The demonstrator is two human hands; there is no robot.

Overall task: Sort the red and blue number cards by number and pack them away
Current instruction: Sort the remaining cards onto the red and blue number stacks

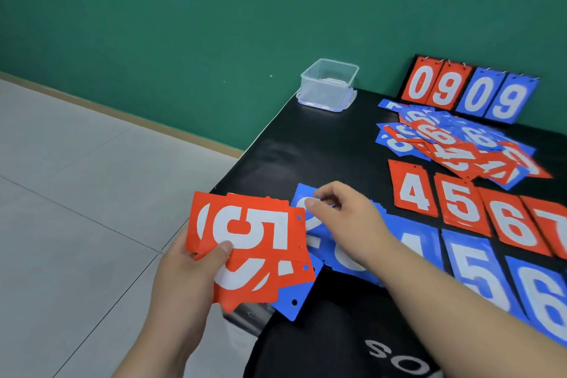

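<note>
My left hand (187, 273) grips a fan of red number cards (248, 242) with a 5 on top, and a blue card (294, 301) sticks out beneath them. My right hand (340, 218) reaches over the table's near-left corner and pinches a blue card (302, 196) lying there. A row of red cards 4, 5, 6, 7 (460, 205) lies on the black table (306, 144). Below it runs a row of blue cards 4, 5, 6 (478, 267). A mixed heap of red and blue cards (454, 144) lies further back.
A clear plastic box (328, 83) stands at the table's far-left corner. A flip scoreboard (466, 92) showing 09 09 stands at the back right against the green wall. A black bag (352, 331) sits at the near edge. Grey floor tiles lie to the left.
</note>
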